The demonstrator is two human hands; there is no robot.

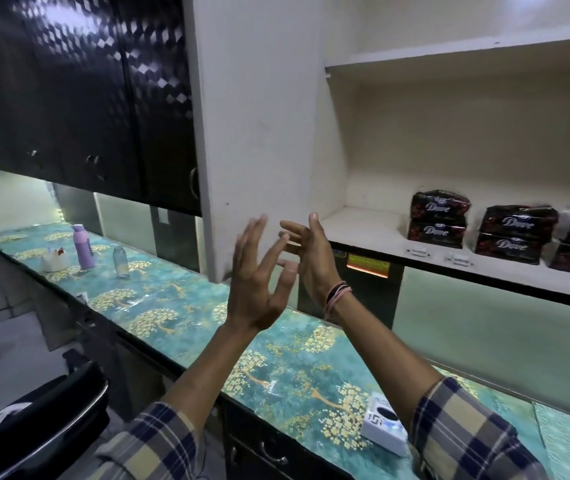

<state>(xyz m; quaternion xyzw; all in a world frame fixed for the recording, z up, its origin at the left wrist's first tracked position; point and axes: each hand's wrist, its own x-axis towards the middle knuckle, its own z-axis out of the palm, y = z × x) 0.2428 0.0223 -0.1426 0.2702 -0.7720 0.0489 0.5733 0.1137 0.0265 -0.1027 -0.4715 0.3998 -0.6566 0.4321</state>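
Left hand (254, 282) and right hand (308, 259) are up above the table (179, 306), fingers spread, grasping nothing. I'd call this a pause between steps. The dark packs (439, 220) sit on the shelf (363, 230) stacked in twos, right of my hands, so next I reach right. The purple bottle (82, 245) stands far left, capped, contents hidden.

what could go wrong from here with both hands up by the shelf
1. The clock lies near the front edge of the counter, beside the right sleeve; a lowering arm might sweep it off.
2. The Dove packs sit stacked two high near the shelf front; a hasty right hand could topple a stack.
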